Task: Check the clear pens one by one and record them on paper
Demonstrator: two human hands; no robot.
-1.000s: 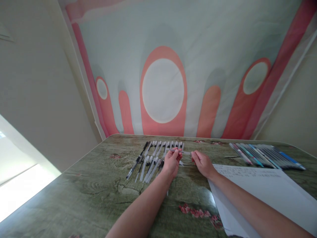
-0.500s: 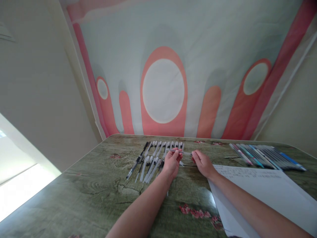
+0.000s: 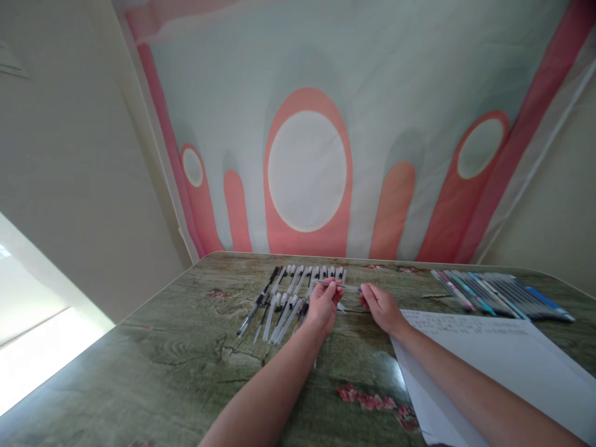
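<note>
Over the middle of the table, a thin clear pen (image 3: 349,287) stretches level between my two hands. My left hand (image 3: 326,304) is closed on its darker end, with thumb and fingertips pinched. At the other end my right hand (image 3: 379,304) is closed round it; the tip is hidden in those fingers. Beyond and beside my left hand lies an upper row of white-capped clear pens (image 3: 298,279). A lower group of similar pens (image 3: 282,316) is partly covered by that hand. Several dark pens (image 3: 258,304) slant along the left of these groups.
A sheet of paper with handwriting (image 3: 488,366) lies under my right forearm. Farther right is a flat row of grey, teal and blue pens (image 3: 505,295). The wood-patterned table (image 3: 177,372) ends at a printed wall covering (image 3: 307,242).
The clear part of the pen between my hands shows slightly more. Both hands stay in almost the same place, and the pens on the table lie as before.
</note>
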